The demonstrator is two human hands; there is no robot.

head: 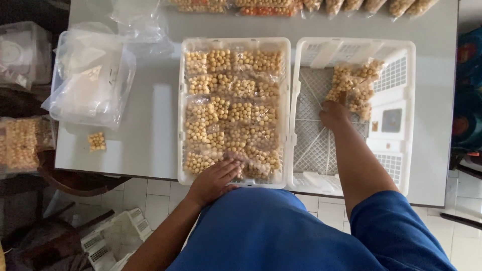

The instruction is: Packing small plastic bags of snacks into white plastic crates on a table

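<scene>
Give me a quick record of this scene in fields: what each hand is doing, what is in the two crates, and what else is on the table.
left hand: rests on the packets at the near edge of the left crate
right hand: holds a few clear packets of round yellow snacks inside the right crate
left crate: white, packed full of similar packets
right crate: white, holds only the packets in hand
table: grey; a tub of clear bags at the left, one small packet near it, more packets along the far edge
</scene>
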